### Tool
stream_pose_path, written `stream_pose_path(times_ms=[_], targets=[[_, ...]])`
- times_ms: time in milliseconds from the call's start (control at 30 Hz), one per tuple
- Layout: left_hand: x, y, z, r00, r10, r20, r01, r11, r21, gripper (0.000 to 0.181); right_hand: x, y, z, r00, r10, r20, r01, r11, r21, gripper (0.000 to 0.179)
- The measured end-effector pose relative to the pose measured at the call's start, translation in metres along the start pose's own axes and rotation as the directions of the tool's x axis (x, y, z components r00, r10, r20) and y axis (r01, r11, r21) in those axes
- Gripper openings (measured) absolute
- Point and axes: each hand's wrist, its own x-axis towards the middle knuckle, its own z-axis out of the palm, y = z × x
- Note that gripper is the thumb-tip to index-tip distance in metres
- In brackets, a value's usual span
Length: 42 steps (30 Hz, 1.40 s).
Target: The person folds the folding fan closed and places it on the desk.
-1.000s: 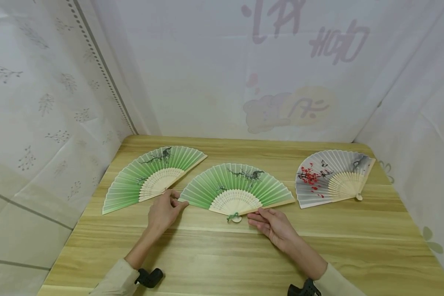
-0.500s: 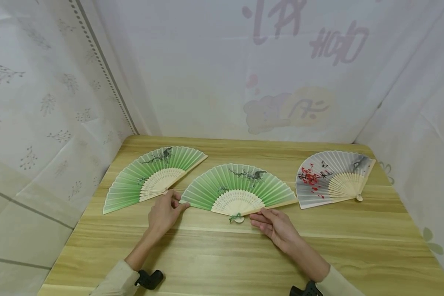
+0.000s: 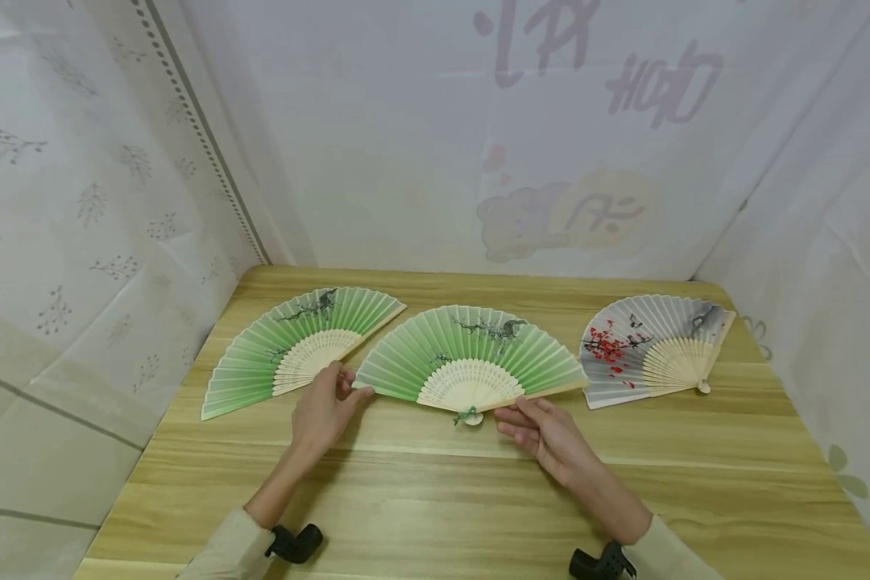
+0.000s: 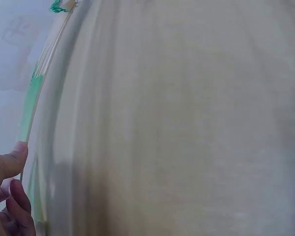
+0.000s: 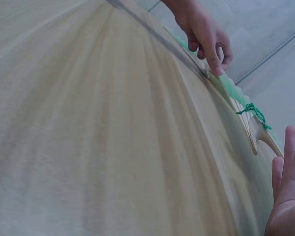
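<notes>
A spread green folding fan (image 3: 471,338) with a dark branch print is held by both hands in the middle of the table. My left hand (image 3: 324,415) pinches its left tip between thumb and fingers; the left wrist view shows this thumb (image 4: 14,160) on the green edge. The right hand (image 3: 551,439) holds the fan's lower right guard stick, not far from the pivot. A green cord (image 5: 255,115) hangs at that pivot, and in the right wrist view the fan looks lifted off the wood. Another green fan (image 3: 297,346) lies spread to the left, just beyond my left hand.
A grey folding fan (image 3: 656,350) with red blossoms lies spread at the right, close to the held fan's right tip. The wooden table (image 3: 435,515) meets a white printed cloth (image 3: 377,161) at its back edge.
The middle green fan has shifted a little right, then up in the head view, rising from the table. Both hands move with it. The other two fans have stayed put.
</notes>
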Motion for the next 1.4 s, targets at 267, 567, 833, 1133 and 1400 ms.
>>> stream_pose_path(times_ms=[267,567,833,1133,1400], targets=[[0.009,0.006,-0.004,1.000,0.026,-0.017,-0.027,0.998,-0.051,0.029,0.003,-0.010,0.000,0.999,-0.034,-0.024,0.034,0.999,-0.025,0.025],[0.015,0.013,-0.007,0.998,0.045,-0.041,-0.049,0.994,-0.093,0.032,0.005,-0.018,-0.002,0.996,-0.086,-0.006,0.086,0.994,-0.067,0.024],[0.022,0.018,-0.008,1.000,0.028,-0.009,-0.029,0.982,-0.185,0.034,0.007,-0.024,-0.004,0.991,-0.131,0.024,0.133,0.986,-0.097,0.026],[0.030,0.021,-0.008,1.000,0.004,-0.003,-0.005,0.964,-0.267,0.034,0.008,-0.029,-0.006,0.986,-0.158,0.050,0.162,0.983,-0.089,0.023],[0.033,0.025,-0.010,1.000,0.003,-0.018,-0.008,0.963,-0.270,0.033,0.008,-0.035,-0.005,0.979,-0.192,0.063,0.197,0.976,-0.096,0.023]])
